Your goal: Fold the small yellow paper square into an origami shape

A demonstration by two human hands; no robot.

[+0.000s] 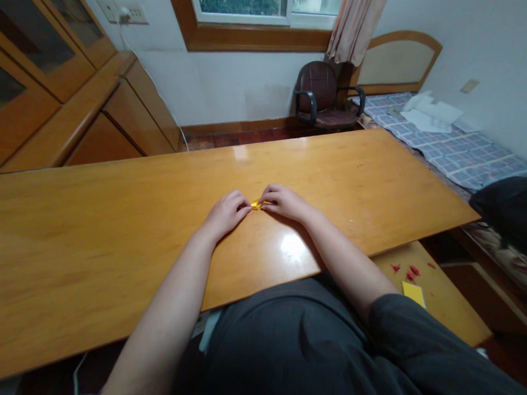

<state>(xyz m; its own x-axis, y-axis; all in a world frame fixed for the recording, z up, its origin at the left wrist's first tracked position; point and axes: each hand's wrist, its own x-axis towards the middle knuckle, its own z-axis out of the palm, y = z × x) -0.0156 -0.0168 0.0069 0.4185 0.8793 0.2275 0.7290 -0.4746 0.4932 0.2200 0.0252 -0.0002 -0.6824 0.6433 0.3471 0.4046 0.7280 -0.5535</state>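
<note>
I am pinching a small yellow paper piece [256,205] between the curled fingertips of my left hand [226,213] and my right hand [285,201], both hands closing narrow on it, one at each end. The piece is lying low on the desk [111,242], a little back from its near edge, and it is showing as a small pointed shape. I judge that several creases are already made and more are left, though its exact form is too small to tell. To my right, on a lower desk [452,313], a few small red pieces [407,271] are lying near a flat yellow sheet [413,292] that is looking unfolded. Beyond the desk a chair [322,97] is standing beside the bed [460,152].
</note>
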